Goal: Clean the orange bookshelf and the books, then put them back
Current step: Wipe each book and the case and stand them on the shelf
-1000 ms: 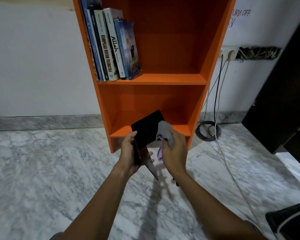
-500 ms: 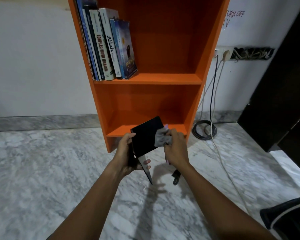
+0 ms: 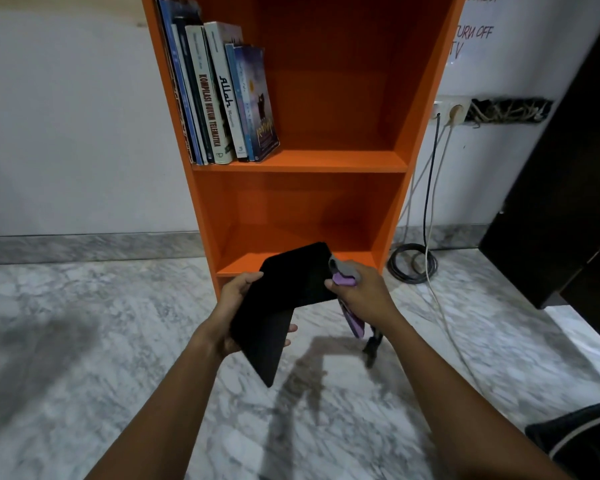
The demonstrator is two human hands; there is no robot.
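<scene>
Black book (image 3: 284,299) is gripped in left hand (image 3: 227,317), fingers (image 3: 291,330) curled beneath, cover tilted up, apparently for wiping. Grey-purple cloth (image 3: 342,271) is pinched by right hand (image 3: 361,297) fingers against the cover's right edge; orange bookshelf (image 3: 298,167) lies just beyond them.

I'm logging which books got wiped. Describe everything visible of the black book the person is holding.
The plain matte black book shows no title. It hangs open before the orange bookshelf, one cover tilted up, the other pointing down. The left hand grips its left edge, thumb on top; the right hand holds a grey and purple cloth at its right edge.
</scene>
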